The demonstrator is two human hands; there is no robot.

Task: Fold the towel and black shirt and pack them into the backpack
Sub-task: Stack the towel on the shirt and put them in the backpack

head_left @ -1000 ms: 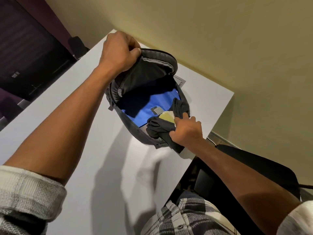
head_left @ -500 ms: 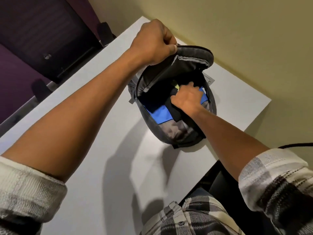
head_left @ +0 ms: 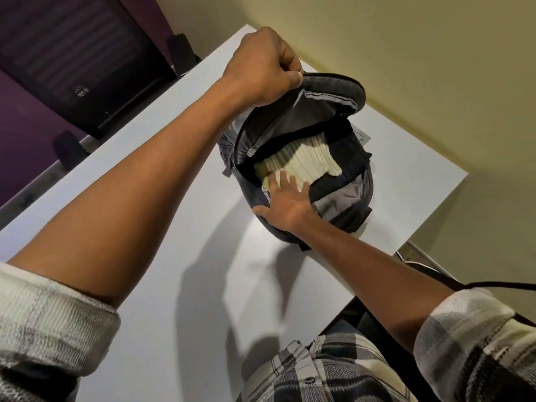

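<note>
**A:** White surface (head_left: pixel 174 256) against a yellow-green wall, a dark screen off to the far left. What is on it?

**B:** A grey backpack (head_left: pixel 342 204) lying at the far right end, its mouth held open, its long axis running near to far with the flap end pointing at the wall. The cream towel (head_left: pixel 307 165) sits folded inside, its length lying across the opening, left to right.

**A:** And the hands?

**B:** The left hand (head_left: pixel 261 65) is a closed fist pinching the flap's rim and lifting it. The right hand (head_left: pixel 285 198) lies spread, fingers pressing the towel's near edge, thumb hooked over the bag's outer wall.

**A:** Which step?

**B:** Packing, seemingly the final tucking. Dark cloth beside the towel may be the shirt; I cannot tell. Next likely calls for pressing flat, then lowering the flap.
</note>
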